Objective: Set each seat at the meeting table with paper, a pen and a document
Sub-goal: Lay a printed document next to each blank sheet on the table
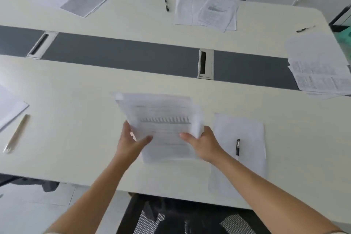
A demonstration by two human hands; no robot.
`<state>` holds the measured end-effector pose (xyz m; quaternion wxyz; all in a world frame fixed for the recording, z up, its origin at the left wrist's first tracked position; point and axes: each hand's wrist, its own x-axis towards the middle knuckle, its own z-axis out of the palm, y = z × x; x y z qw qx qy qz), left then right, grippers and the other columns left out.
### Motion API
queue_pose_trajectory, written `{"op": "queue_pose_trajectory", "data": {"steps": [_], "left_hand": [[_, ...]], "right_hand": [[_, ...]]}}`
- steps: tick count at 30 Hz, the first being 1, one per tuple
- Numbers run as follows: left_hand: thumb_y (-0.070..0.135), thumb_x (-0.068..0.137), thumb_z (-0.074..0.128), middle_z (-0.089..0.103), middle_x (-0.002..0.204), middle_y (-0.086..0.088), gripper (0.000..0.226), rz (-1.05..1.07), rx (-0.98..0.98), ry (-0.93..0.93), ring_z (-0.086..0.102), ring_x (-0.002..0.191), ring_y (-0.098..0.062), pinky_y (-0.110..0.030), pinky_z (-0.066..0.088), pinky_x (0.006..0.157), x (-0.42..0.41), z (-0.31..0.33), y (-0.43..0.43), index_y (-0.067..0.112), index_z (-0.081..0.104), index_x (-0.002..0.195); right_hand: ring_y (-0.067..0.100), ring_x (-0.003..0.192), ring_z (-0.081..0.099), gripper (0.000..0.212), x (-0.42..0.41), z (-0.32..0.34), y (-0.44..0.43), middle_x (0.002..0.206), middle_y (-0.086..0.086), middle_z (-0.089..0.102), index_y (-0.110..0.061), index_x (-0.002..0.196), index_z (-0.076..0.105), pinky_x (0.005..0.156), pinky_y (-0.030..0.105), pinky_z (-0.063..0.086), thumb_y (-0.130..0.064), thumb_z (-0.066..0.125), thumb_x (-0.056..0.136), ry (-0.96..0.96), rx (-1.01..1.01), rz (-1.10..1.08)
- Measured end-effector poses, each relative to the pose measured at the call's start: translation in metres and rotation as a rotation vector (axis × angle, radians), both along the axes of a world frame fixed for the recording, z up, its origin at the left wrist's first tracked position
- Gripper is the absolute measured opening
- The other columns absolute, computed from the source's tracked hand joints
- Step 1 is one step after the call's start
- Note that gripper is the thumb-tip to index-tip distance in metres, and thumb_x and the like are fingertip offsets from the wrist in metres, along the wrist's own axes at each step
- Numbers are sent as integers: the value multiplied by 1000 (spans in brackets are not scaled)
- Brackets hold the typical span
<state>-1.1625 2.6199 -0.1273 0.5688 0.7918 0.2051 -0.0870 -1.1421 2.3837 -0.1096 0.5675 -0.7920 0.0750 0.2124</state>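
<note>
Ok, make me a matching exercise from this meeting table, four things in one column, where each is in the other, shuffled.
Things: 1 printed document; 2 blank sheet; 3 pale pen; 4 paper pile.
Places: A on bare tabletop, far left; B over the grey strip's right end; C under a black pen; D held by left hand and right hand.
Pairs: 1-D, 2-C, 3-A, 4-B.

Bright, diffuse daylight-like light; wide-angle frame, slightly soft.
The pale table (76, 89) was evenly lit, its shadows faint and soft-edged, and the light's source lay out of view. Motion blur smeared the print on the stack (163, 119) and the pen (17, 133) at left. The table edges bowed toward the corners, and the far sheets (205, 12) looked washed out.
</note>
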Motion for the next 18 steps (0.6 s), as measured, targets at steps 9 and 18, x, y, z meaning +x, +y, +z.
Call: {"op": "queue_pose_trajectory", "data": {"steps": [9, 18], "left_hand": [[-1, 77, 75, 75, 78, 9, 23, -46, -178, -156, 67, 76, -1, -14, 50, 67, 23, 56, -3, 13, 69, 94], [12, 84, 71, 75, 86, 3, 8, 12, -142, -99, 71, 81, -15, -31, 58, 72, 18, 44, -29, 20, 71, 87]], "right_hand": [[10, 100, 70, 22, 7, 25, -24, 103, -4, 76, -26, 100, 73, 91, 29, 53, -19, 79, 80, -116, 87, 7], [30, 91, 71, 13, 5, 8, -23, 91, 13, 76, -14, 89, 74, 76, 40, 56, -27, 74, 84, -63, -3, -140]]}}
